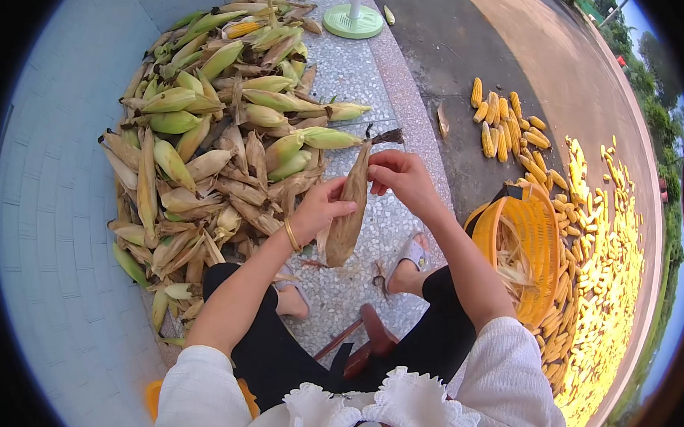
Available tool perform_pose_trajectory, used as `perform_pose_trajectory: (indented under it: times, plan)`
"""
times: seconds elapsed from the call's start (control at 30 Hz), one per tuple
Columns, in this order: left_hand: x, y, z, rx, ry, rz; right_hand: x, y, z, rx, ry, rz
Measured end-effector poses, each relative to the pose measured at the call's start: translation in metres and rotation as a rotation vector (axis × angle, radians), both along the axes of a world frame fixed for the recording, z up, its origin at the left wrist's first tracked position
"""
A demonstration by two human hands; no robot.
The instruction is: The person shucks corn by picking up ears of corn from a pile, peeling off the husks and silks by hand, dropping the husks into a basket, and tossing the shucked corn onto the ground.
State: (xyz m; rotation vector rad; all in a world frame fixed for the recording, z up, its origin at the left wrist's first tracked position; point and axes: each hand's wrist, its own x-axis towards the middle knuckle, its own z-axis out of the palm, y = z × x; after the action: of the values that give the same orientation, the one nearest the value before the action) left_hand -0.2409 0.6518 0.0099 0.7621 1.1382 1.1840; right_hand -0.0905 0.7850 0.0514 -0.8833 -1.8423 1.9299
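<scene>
An ear of corn in a dry brown husk stands upright in front of me, its dark silk at the top. My left hand is wrapped round its left side, thumb across the front. The curled fingers of my right hand pinch at the husk's upper right edge; their tips are partly hidden. Left of my hands lies a big pile of unhusked corn, some husks green, others dry and brown.
At my right stands an orange plastic basket with loose husks inside. Husked yellow cobs cover the ground beyond it, and a smaller group lies farther ahead. A green round base with a pole stands ahead. A tiled wall borders the left.
</scene>
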Motion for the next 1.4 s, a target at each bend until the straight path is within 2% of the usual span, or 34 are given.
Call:
perform_pose_trajectory:
  times: [0.1,0.27,0.33,0.47,0.53,0.63,0.67,0.73,0.83,0.97,1.03,1.07,1.13,1.17,1.23,1.3,1.37,1.4]
  plan:
    - [0.005,0.009,-0.006,0.041,0.042,-0.03,0.005,0.008,0.0,0.087,-0.097,0.024]
    - [0.016,0.014,-0.018,0.044,0.131,0.026,0.013,0.013,0.001,0.011,-0.08,-0.004]
    - [0.02,0.016,-0.01,0.072,0.502,0.049,0.013,0.013,-0.002,-0.017,-0.047,-0.031]
    - [0.024,0.02,0.008,0.115,0.699,0.069,0.003,0.002,-0.016,0.072,-0.044,-0.163]
    - [0.018,0.026,0.01,0.36,0.83,0.26,-0.001,-0.005,-0.02,0.101,-0.039,-0.198]
    - [0.016,0.025,0.013,0.313,0.706,0.367,-0.006,-0.012,-0.016,0.472,-0.141,-0.078]
    - [0.013,0.023,0.015,0.306,0.706,0.376,-0.008,-0.014,-0.015,0.47,-0.141,-0.067]
    - [0.009,0.022,0.019,0.424,0.878,0.362,-0.01,-0.016,-0.014,0.5,-0.04,-0.064]
    - [0.002,0.019,0.02,0.486,0.996,0.342,-0.014,-0.022,0.002,0.617,-0.13,0.0]
    - [-0.003,0.017,0.024,0.545,1.079,0.323,-0.022,-0.026,-0.014,0.702,-0.078,-0.064]
    - [-0.004,0.017,0.028,0.565,1.08,0.325,-0.028,-0.027,-0.022,0.247,0.013,-0.19]
    - [-0.005,0.016,0.028,0.566,1.082,0.326,-0.03,-0.027,-0.023,0.249,0.015,-0.19]
    - [-0.009,0.018,0.027,0.493,1.016,0.453,-0.033,-0.022,-0.022,-0.28,0.157,-0.323]
    - [-0.009,0.02,0.022,0.495,1.016,0.454,-0.033,-0.015,-0.02,-0.452,0.237,-0.398]
    - [-0.012,0.025,0.012,0.166,0.306,0.596,-0.035,-0.013,-0.024,-0.548,0.264,-0.439]
    - [-0.012,0.028,0.015,0.157,0.279,0.577,-0.039,-0.013,-0.029,-0.672,0.301,-0.478]
    - [-0.013,0.029,0.012,0.141,0.252,0.56,-0.04,-0.019,-0.03,-0.637,0.302,-0.453]
    - [-0.013,0.029,0.007,0.221,0.395,0.551,-0.04,-0.021,-0.029,-0.6,0.301,-0.428]
